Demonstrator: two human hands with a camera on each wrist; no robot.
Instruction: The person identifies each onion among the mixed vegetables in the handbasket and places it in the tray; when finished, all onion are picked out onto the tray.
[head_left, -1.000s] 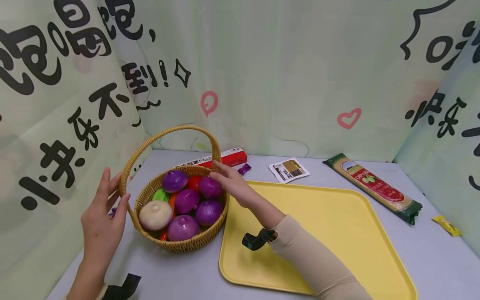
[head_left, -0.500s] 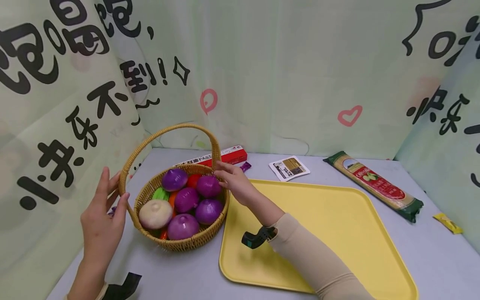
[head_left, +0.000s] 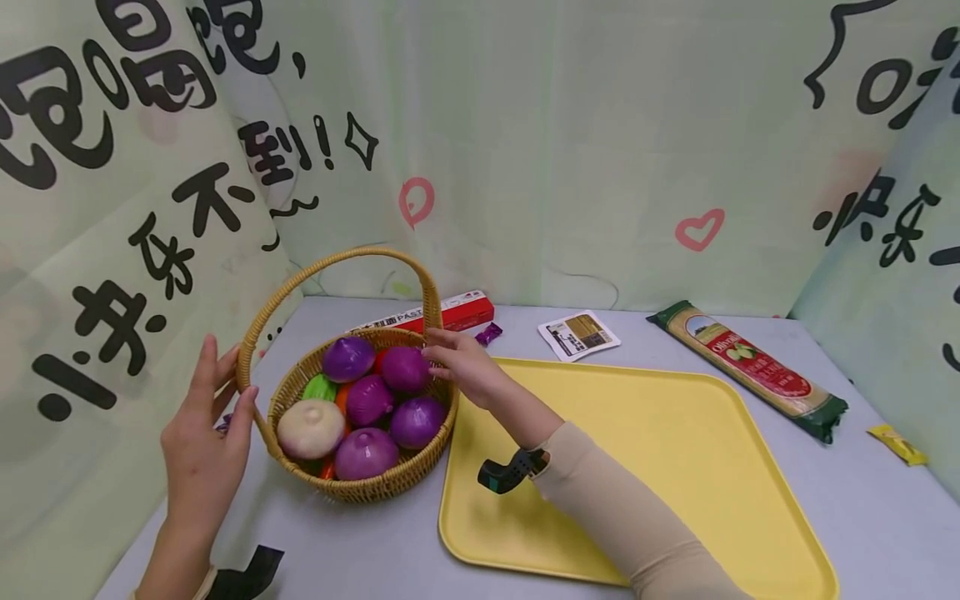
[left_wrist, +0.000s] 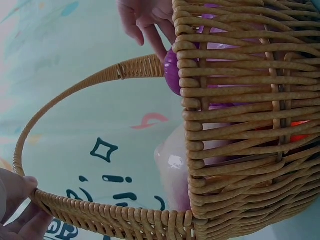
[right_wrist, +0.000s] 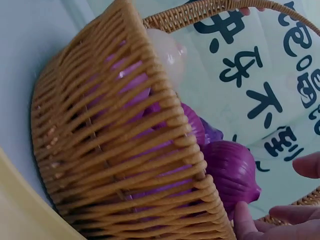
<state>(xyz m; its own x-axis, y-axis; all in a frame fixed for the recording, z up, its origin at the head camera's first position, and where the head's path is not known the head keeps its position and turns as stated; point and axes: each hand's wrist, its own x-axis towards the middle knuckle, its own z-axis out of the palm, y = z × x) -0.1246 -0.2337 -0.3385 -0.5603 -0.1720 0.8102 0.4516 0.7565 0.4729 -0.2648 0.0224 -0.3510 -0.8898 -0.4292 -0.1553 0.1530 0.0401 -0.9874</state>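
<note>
A wicker basket [head_left: 363, 492] with a tall arched handle [head_left: 360, 254] stands left of the tray, filled with vegetables. Several purple onions [head_left: 366, 454] lie in it, beside a whitish round bulb [head_left: 311, 429], a green vegetable [head_left: 321, 388] and partly hidden red and orange pieces. My left hand [head_left: 206, 446] holds the handle's left side between thumb and fingers. At the right rim, my right hand [head_left: 468, 368] reaches over the edge, its fingertips touching the nearest purple onion [right_wrist: 230, 172]. In the right wrist view the thumb [right_wrist: 307, 165] stays apart from that onion.
A yellow tray [head_left: 600, 467] lies right of the basket. Behind are a red pasta box [head_left: 467, 311], a purple-wrapped candy [head_left: 489, 334] and a white packet [head_left: 579, 336]. Farther right lie a noodle pack [head_left: 750, 367] and a yellow sachet [head_left: 897, 445]. Printed curtains [head_left: 555, 167] enclose the table.
The onion by my right fingers has shifted slightly left, along with the one beside it. My right hand has followed a little. The left hand keeps its hold on the handle.
</note>
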